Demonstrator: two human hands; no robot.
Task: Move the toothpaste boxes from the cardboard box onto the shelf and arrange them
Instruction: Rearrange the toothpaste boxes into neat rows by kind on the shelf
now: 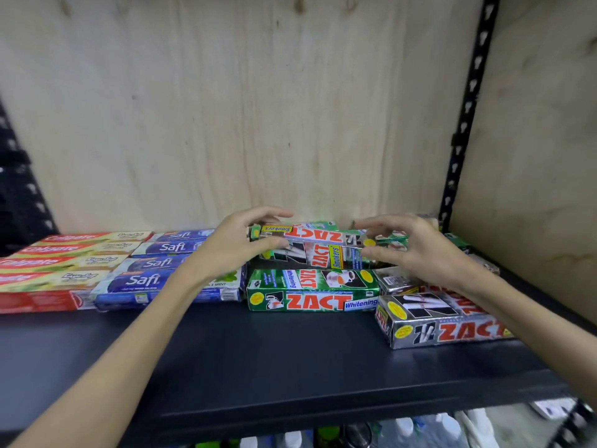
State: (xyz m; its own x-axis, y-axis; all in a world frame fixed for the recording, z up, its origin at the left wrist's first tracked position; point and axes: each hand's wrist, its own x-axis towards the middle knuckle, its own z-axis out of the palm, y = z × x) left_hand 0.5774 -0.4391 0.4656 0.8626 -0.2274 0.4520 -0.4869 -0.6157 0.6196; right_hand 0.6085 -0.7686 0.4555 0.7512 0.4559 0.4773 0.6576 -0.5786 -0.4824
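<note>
A Zact Smokers toothpaste box [318, 237] lies across the top of a pile of Zact boxes at the back of the black shelf [258, 357]. My left hand [239, 240] pinches its left end and my right hand [410, 244] pinches its right end. Under it sits another Smokers box [319, 255], tilted. In front lies a green Zact Whitening box [311, 291]. A silver Zact box [442, 321] lies at the front right. The cardboard box is out of view.
Red Colgate boxes [61, 263] and blue Safi boxes [151, 270] lie in rows on the left of the shelf. A plywood back wall [242, 108] and a black slotted upright [465, 118] close the shelf in. Bottles [403, 431] show on the level below.
</note>
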